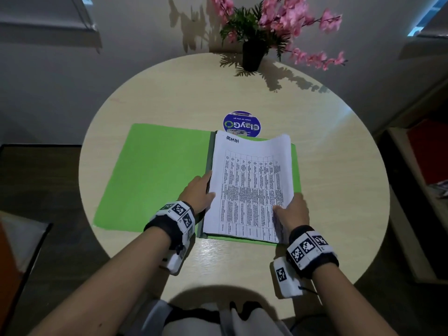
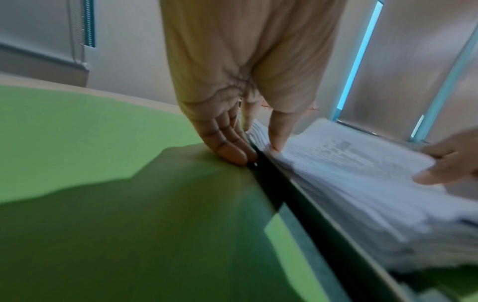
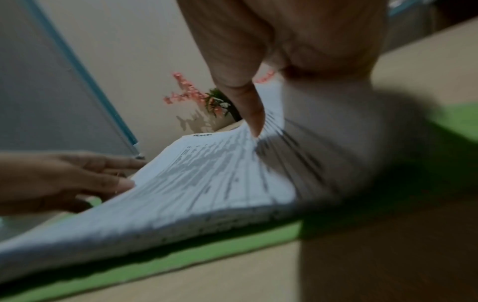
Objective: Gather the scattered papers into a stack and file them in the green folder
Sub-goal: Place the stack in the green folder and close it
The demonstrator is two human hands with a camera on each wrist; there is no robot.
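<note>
In the head view the paper stack (image 1: 252, 187) lies lengthwise, lower frame to upper, on the right leaf of the open green folder (image 1: 155, 175) at frame centre, left hand (image 1: 197, 194) pinching its spine-side edge and right hand (image 1: 292, 212) gripping its lower right corner, while the left wrist view shows the left fingers (image 2: 227, 147) against the spine and the right wrist view the right thumb (image 3: 252, 108) pressing on the lifted edge.

Round pale wood table (image 1: 339, 146) against a plain off-white wall (image 1: 135, 44), dark potted plant (image 1: 252, 54) with pink flowers at its far edge throwing sharp shadows, blue-framed window (image 2: 362, 57) nearby.

Readable text on my table

"ADMIN" is handwritten atop my paper stack (image 1: 249, 190); the round blue sticker (image 1: 241, 124) reads "ClayGO", "Clean as you go".
</note>
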